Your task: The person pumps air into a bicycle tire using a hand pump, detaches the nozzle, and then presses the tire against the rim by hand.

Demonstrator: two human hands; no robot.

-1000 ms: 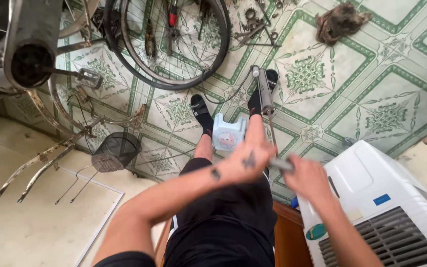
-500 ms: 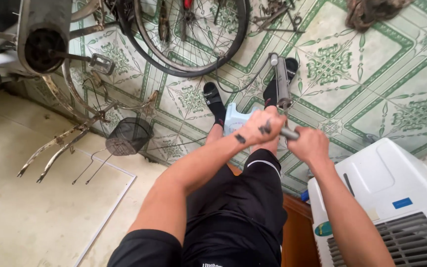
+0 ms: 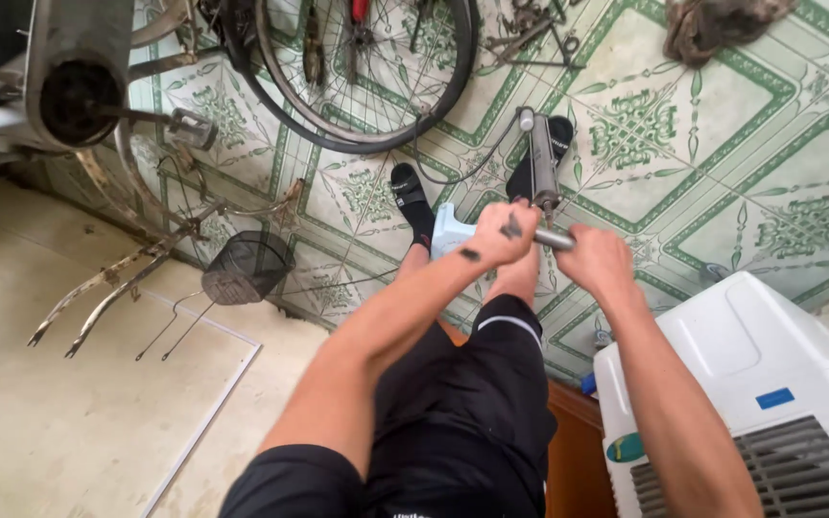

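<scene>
Over tiled floor: both hands clenched on pump handle (image 3: pixel 554 237), left hand (image 3: pixel 501 233), right hand (image 3: pixel 597 264); handle unchanged since earlier.

The person wears black shorts (image 3: pixel 472 403) that reach to about the knee, and the hem of the right leg carries a thin white stripe across it. At the lower edge of the view a dark short sleeve (image 3: pixel 290 484) covers the left upper arm, and a small line of white print sits on the black cloth near the waist. Both forearms are bare, without watch or bracelet. The left hand (image 3: pixel 501 233) has dark marks on its back, one near the wrist and one near the knuckles. The right hand (image 3: pixel 599 264) shows no marks. On the feet are black sandals (image 3: pixel 413 197) with open backs.
</scene>
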